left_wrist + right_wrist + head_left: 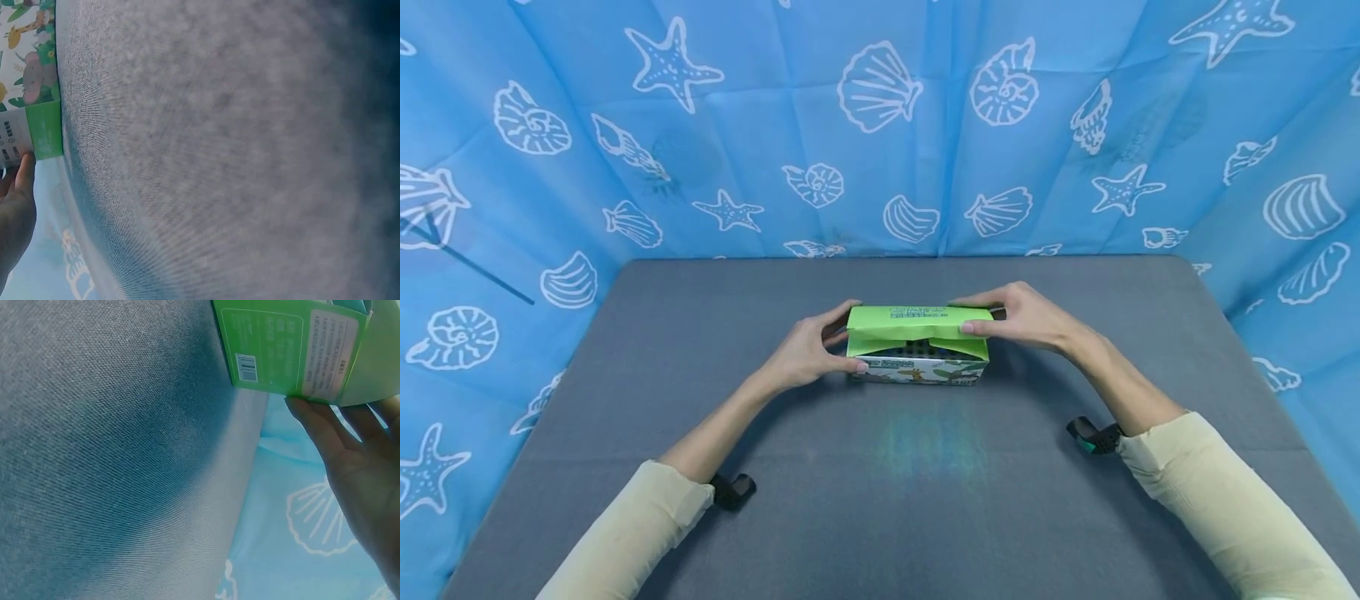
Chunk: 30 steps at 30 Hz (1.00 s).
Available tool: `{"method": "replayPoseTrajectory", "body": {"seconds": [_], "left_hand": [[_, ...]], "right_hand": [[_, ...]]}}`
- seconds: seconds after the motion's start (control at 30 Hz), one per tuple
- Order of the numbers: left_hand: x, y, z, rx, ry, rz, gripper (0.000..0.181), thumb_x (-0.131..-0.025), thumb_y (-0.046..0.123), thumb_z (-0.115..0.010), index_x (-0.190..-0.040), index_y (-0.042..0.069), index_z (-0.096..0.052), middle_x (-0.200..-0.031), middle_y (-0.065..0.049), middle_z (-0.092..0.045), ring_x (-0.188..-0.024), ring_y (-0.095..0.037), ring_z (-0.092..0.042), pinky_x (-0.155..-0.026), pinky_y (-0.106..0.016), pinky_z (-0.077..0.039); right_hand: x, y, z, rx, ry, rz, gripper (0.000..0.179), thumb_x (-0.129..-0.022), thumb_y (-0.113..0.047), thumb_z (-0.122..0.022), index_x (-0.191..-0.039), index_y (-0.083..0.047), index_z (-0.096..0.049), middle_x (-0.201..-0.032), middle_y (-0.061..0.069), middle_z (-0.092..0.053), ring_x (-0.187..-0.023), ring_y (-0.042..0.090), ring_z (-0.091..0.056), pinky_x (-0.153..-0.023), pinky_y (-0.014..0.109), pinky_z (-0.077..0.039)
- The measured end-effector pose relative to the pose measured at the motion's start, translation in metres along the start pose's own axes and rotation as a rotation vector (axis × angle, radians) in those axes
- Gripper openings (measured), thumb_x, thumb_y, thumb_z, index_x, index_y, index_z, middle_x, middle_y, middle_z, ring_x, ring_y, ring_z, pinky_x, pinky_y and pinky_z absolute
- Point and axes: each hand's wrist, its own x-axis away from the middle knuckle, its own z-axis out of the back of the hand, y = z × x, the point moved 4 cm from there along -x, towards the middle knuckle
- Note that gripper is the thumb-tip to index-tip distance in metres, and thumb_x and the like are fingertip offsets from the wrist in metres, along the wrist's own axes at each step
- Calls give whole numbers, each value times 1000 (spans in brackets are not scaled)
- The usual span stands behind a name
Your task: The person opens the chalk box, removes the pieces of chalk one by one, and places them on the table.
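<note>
A small cardboard box (917, 372) with animal pictures on its front stands on the grey table. Its bright green lid flap (910, 318) is partly raised, and a dark gap shows beneath the front edge. My left hand (801, 354) grips the box's left end, thumb on the front and fingers toward the back. At the other end, my right hand (1026, 317) pinches the green flap, its thumb on the front edge. The right wrist view shows the green end panel (265, 347) with a barcode, fingers touching its edge. What the box contains cannot be made out.
The grey cloth-covered table (880, 500) spreads around the box. Behind it and at both sides hangs a blue curtain (760, 125) with white shells and starfish. Black wrist-worn devices (1093, 435) sit under both sleeves.
</note>
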Motion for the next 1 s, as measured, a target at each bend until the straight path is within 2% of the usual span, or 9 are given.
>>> {"method": "replayPoseTrajectory", "body": {"seconds": [0.1,0.2,0.27,0.43,0.53,0.63,0.73,0.87,1.0], "left_hand": [[1,1,-1,11,-5,-7,90,-82,2,-81,-155,1,-28,-160,-20,-27,-141,-37,-37,-113,-45,-40],[1,-1,-1,20,-4,-10,90,-82,3,-81,-155,1,-28,-160,-20,-27,-141,-36,-38,-113,-45,-41],[2,-2,0,23,0,-5,91,-82,3,-81,-155,2,-28,-160,-19,-27,-140,-36,-38,-113,-44,-41],[2,-4,-1,29,7,16,93,-82,3,-81,-157,4,-25,-160,-19,-26,-140,-36,-39,-111,-45,-43],[2,-3,-2,28,7,30,94,-83,4,-80,-158,5,-23,-161,-19,-23,-139,-38,-40,-109,-46,-45],[3,-2,-3,20,17,45,94,-84,5,-80,-158,6,-23,-161,-19,-22,-138,-39,-41,-106,-46,-47],[4,-1,-4,14,29,46,94,-84,6,-80,-158,5,-21,-161,-19,-22,-138,-39,-40,-107,-45,-46],[3,-2,-7,8,41,22,94,-85,5,-79,-157,2,-18,-161,-19,-22,-141,-37,-36,-111,-44,-43],[0,-4,-8,8,48,18,94,-84,4,-79,-156,0,-19,-161,-20,-23,-141,-37,-36,-112,-44,-42]], "right_hand": [[3,2,2,5,16,-14,55,-93,-41,-68,-137,-10,-62,-66,-2,-56,-52,7,-35,-53,24,-33],[10,3,5,63,63,-27,57,-92,-44,-69,-136,-10,-63,-62,0,-53,-50,10,-36,-51,25,-34],[14,2,7,129,114,-24,58,-90,-47,-70,-133,-8,-65,-67,0,-62,-52,8,-42,-53,24,-38],[24,-4,11,263,249,-16,57,-87,-53,-71,-117,-5,-74,-69,2,-68,-49,8,-42,-50,24,-38],[29,-7,11,283,332,-24,50,-87,-54,-71,-104,-7,-78,-58,-2,-61,-44,8,-39,-46,25,-37],[33,-9,10,236,408,-24,44,-91,-49,-69,-97,-7,-80,-66,0,-69,-51,12,-55,-50,28,-47],[35,-7,8,124,456,-47,40,-96,-42,-65,-101,-4,-79,-82,7,-75,-66,21,-68,-61,33,-55],[39,-4,6,-54,506,-75,39,-101,-35,-60,-107,0,-77,-90,14,-75,-76,25,-72,-69,35,-60],[41,-5,8,-183,551,-44,38,-102,-30,-59,-108,3,-75,-95,17,-75,-76,15,-72,-71,28,-61]]}}
